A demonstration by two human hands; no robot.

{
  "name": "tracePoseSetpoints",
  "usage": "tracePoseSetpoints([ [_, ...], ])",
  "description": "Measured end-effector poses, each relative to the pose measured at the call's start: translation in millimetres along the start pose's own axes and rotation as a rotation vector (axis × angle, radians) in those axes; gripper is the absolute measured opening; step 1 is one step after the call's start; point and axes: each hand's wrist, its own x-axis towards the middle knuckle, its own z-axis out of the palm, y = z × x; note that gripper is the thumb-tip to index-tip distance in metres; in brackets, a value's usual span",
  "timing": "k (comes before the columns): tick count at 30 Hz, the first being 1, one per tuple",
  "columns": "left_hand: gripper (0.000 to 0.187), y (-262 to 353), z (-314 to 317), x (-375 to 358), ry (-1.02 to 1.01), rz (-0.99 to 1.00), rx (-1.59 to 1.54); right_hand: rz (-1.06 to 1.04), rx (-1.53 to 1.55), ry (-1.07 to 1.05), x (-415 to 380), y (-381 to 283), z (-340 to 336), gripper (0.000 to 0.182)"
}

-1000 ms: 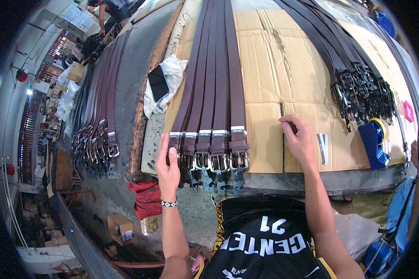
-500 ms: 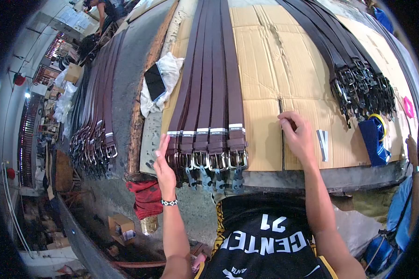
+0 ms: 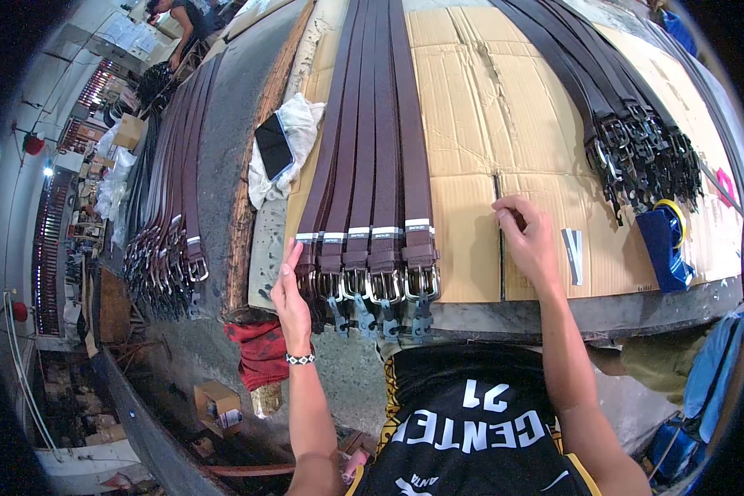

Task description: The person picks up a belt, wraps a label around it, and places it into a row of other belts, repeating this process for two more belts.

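Several dark brown belts lie side by side on cardboard, with white bands, silver buckles and grey hangers at their near ends. My left hand rests upright along the left edge of the belts, beside the buckles, fingers extended. Right of the belts, my right hand is over the cardboard with its fingers curled and thumb close to them. Whether anything small is between those fingers cannot be made out. White label strips lie just right of that hand.
A phone sits on a white cloth at left. Black belts and a blue roll with yellow tape are at right. More belts lie far left. Another person is at the upper left.
The co-worker's hand and arm at the right edge have gone out of view. My hands have stayed nearly in place.
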Motion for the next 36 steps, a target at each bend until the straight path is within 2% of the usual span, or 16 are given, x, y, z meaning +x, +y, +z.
tracePoseSetpoints([
  [6,0.044,8.8,-3.2,1.3,-0.011,0.019,0.085,0.007,-0.004,0.013,-0.5,0.5,0.3,0.013],
  [8,0.043,5.2,-3.0,3.5,-0.014,0.047,0.133,-0.061,-0.047,0.032,-1.9,-1.1,1.8,0.013],
  [10,0.042,-2.3,-4.9,7.9,-0.028,0.108,0.297,-0.060,-0.026,0.039,-1.1,15.8,5.6,0.014],
  [11,0.043,6.7,0.0,7.5,-0.027,0.139,0.328,0.055,-0.052,0.017,-5.4,-9.8,-3.3,0.016],
  [12,0.043,13.9,2.6,9.1,-0.044,0.157,0.419,-0.069,-0.140,0.037,-5.2,-4.4,-6.1,0.018],
  [13,0.042,17.6,5.8,11.0,-0.059,0.182,0.434,0.006,-0.155,0.004,-6.7,-10.8,-10.5,0.020],
  [16,0.040,6.9,4.7,15.5,-0.096,0.203,0.540,-0.030,-0.072,0.028,-8.2,-11.6,-11.7,0.018],
  [18,0.039,10.6,7.0,15.1,-0.096,0.186,0.531,-0.088,-0.050,0.053,-4.6,-3.1,-8.4,0.017],
  [27,0.040,12.8,9.2,9.9,-0.018,0.155,0.510,0.006,0.085,0.158,-7.5,-17.2,-23.6,0.016],
  [30,0.040,29.7,7.3,2.7,0.034,0.164,0.498,-0.150,-0.139,0.329,4.6,4.4,-52.9,0.015],
  [32,0.038,38.5,5.6,-3.0,0.092,0.170,0.508,-0.208,-0.528,0.534,11.3,0.0,-81.1,0.016],
  [34,0.036,46.8,6.8,-5.7,0.142,0.193,0.493,-0.150,-0.680,0.640,25.6,2.8,-102.8,0.018],
  [35,0.035,50.2,8.7,-8.3,0.167,0.205,0.472,-0.192,-0.790,0.677,34.5,13.5,-112.2,0.018],
  [36,0.034,53.6,10.9,-11.0,0.194,0.217,0.452,-0.188,-0.854,0.647,40.9,22.8,-118.2,0.018],
])
